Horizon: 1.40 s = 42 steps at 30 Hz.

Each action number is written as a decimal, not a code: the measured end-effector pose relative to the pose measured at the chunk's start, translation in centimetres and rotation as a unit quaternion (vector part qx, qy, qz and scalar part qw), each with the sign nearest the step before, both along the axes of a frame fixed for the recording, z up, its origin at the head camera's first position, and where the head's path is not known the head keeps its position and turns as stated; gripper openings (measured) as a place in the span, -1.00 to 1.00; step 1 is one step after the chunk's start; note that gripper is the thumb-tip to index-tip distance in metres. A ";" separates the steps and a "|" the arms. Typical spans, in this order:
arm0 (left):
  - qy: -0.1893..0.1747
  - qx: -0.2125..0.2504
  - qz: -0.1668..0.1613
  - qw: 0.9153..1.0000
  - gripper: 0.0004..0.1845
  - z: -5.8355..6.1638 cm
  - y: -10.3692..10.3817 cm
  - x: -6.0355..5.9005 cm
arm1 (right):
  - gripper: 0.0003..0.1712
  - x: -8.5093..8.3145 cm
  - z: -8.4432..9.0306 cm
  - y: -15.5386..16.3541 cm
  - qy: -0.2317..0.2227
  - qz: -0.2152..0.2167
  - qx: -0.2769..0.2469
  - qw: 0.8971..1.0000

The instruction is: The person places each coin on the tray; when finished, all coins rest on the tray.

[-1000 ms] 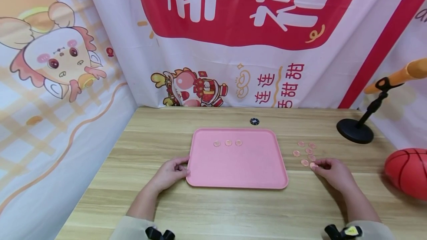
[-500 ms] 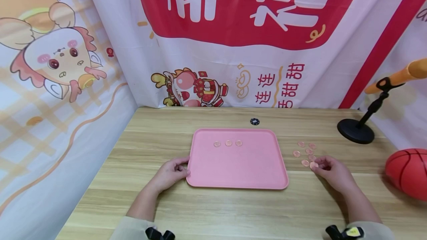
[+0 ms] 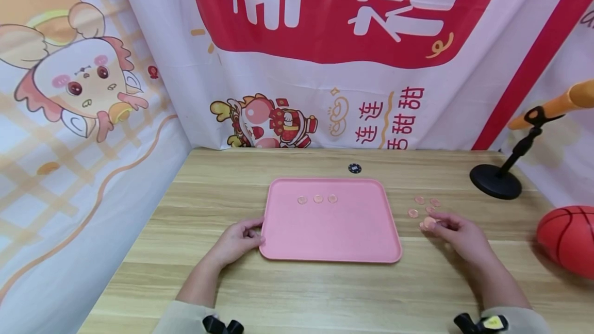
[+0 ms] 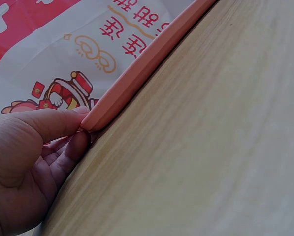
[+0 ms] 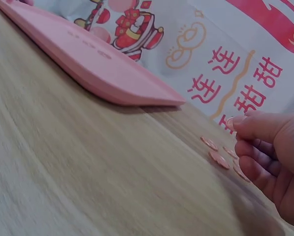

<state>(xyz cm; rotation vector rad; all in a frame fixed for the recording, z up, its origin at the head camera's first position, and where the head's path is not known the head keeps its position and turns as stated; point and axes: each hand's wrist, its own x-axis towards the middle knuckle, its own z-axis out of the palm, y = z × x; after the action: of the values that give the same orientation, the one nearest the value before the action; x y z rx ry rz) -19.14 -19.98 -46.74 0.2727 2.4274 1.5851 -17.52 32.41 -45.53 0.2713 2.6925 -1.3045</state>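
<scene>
**Inspector:** Grip status first, head view.

**Operator:** Right hand (image 3: 457, 233) has its fingertips closed in a pinch on one pink disc (image 3: 428, 223), held just off the counter (image 3: 325, 293) at the near edge of the loose discs (image 3: 419, 200). Left hand (image 3: 236, 241) grips the near-left corner of the pink tray (image 3: 334, 236), thumb on the rim. Three discs (image 3: 317, 198) sit in a row on the tray's far half, well apart from both hands.

**Inspector:** Left wrist view?

**Operator:** Thumb above, fingers (image 4: 75, 147) below the tray corner (image 4: 95, 120); the edge looks pinched, the tray lying flat or nearly so.

**Inspector:** Right wrist view?

**Operator:** My fingertips (image 5: 247, 125) are curled together above the discs on the counter (image 5: 218, 158). The held disc shows only as a sliver at the fingertips, so I cannot tell how firm the pinch is.

**Inspector:** Risks?

**Operator:** In my judgement, a thin disc held by its edge could slip and roll toward the basketball (image 3: 566, 238) or the stand (image 3: 494, 182). Lifting my left corner could slide the row out of line.
</scene>
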 end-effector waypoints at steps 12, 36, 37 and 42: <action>-0.002 0.000 0.003 1.000 -0.39 0.1 0.0 -0.1 | -0.12 -2.1 1.4 -3.8 0.019 0.031 -0.073 0.997; 0.004 -0.006 -0.004 1.000 -0.39 -0.2 -0.1 -0.3 | -0.49 -7.8 1.5 -12.9 0.047 0.034 -0.115 0.992; 0.004 -0.006 -0.006 1.000 -0.39 -0.2 -0.1 -0.3 | -0.50 -8.0 1.3 -13.2 0.049 0.037 -0.099 0.993; 0.006 -0.004 -0.008 1.000 -0.38 -0.3 -0.1 -0.2 | -0.52 -9.2 0.3 -14.4 0.055 0.050 -0.062 0.995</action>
<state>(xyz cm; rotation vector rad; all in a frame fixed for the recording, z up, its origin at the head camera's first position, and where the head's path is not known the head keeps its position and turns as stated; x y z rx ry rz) -19.38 -20.13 -47.05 0.3009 2.4340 1.5716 -26.67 18.06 -45.27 0.0507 2.6597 -1.4908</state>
